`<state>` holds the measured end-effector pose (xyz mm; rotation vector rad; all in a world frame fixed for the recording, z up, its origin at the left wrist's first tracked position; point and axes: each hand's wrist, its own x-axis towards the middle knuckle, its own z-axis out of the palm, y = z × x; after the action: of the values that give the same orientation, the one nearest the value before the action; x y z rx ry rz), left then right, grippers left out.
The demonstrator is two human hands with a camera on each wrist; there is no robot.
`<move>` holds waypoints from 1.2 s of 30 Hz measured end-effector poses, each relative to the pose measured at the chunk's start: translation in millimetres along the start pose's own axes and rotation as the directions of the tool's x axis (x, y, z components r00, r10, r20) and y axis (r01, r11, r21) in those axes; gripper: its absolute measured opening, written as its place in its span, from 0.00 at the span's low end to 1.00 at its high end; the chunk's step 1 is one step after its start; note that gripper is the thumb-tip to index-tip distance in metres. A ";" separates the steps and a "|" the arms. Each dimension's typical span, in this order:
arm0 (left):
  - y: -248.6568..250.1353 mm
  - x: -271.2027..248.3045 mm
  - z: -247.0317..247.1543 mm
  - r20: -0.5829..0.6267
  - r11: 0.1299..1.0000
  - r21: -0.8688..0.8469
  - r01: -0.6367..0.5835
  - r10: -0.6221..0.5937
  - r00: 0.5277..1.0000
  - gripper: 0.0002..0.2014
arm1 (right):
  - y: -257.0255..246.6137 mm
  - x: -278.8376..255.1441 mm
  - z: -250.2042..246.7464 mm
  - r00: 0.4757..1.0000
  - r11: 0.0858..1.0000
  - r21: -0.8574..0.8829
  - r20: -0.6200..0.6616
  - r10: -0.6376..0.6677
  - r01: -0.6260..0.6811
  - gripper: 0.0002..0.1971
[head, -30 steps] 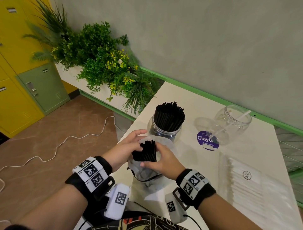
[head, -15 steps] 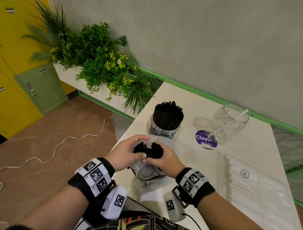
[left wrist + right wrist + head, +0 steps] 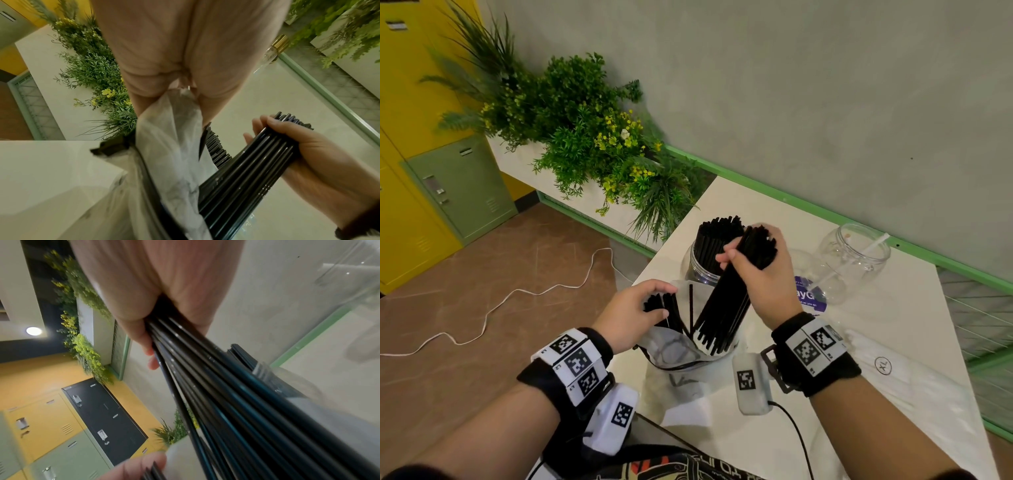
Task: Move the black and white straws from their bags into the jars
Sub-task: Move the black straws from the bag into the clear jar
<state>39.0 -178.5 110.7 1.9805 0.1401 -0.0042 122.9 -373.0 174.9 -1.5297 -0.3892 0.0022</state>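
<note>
Right hand [image 3: 767, 277] grips black straws [image 3: 726, 301], half-drawn; left hand [image 3: 635, 313] pinches bag [image 3: 671, 349] rim. I lift bundle clear, then tip into jar [image 3: 697, 265].

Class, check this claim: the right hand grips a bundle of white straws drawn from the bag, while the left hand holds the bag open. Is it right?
One error: the bundle of straws in the right hand is black, as the head view shows. The left hand does hold the bag.
</note>
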 end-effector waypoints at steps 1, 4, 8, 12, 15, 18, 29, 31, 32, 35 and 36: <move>1.1 0.4 -0.5 0.002 1.000 0.005 0.005 -0.005 1.000 0.18 | -4.2 3.2 0.0 1.000 1.000 0.015 -0.021 -0.023 0.024 0.20; 4.8 1.6 -1.8 0.002 1.000 0.017 0.009 -0.009 1.000 0.18 | -13.6 11.4 -1.0 0.996 0.997 0.026 -0.052 -0.073 0.074 0.30; 4.9 4.6 -3.5 0.010 0.999 0.034 0.012 -0.012 1.000 0.19 | -11.7 15.9 -0.2 0.997 0.998 0.019 -0.049 -0.055 0.056 0.30; 1.0 8.0 -5.3 0.009 0.998 0.057 0.028 -0.029 1.000 0.19 | -21.1 15.1 -0.7 0.994 0.996 0.034 -0.074 -0.085 0.088 0.25; -5.2 10.9 -9.0 0.003 0.995 0.071 0.066 -0.067 0.998 0.19 | -40.3 21.4 -6.1 0.980 0.986 0.078 -0.146 -0.133 0.145 0.25; -8.6 13.7 -11.5 -0.012 0.994 0.066 0.092 -0.092 0.996 0.19 | -57.8 33.2 -15.1 0.951 0.965 0.121 -0.237 -0.199 0.232 0.24; -8.3 16.9 -11.5 0.000 0.993 0.041 0.114 -0.114 0.993 0.17 | -42.1 76.7 -8.4 0.878 0.956 0.063 -0.417 -0.235 0.286 0.23; -8.5 16.0 -12.2 -0.001 0.993 0.030 0.113 -0.113 0.994 0.17 | -40.4 80.0 -10.8 0.880 0.958 0.064 -0.417 -0.229 0.280 0.23; -9.0 15.5 -12.7 -0.003 0.993 0.026 0.114 -0.114 0.993 0.17 | -41.2 81.5 -13.0 0.878 0.957 0.074 -0.422 -0.225 0.281 0.23; -9.8 14.6 -13.4 -0.009 0.994 0.018 0.110 -0.110 0.994 0.17 | -47.3 85.6 -20.6 0.869 0.943 0.137 -0.447 -0.214 0.303 0.23; -10.0 14.6 -13.3 -0.011 0.994 0.020 0.109 -0.109 0.994 0.17 | -49.1 86.6 -22.2 0.866 0.939 0.140 -0.448 -0.222 0.314 0.23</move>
<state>51.6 -161.0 106.0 1.9910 0.2558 -0.0664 198.0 -376.2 243.8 -1.2127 -0.2381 -0.4935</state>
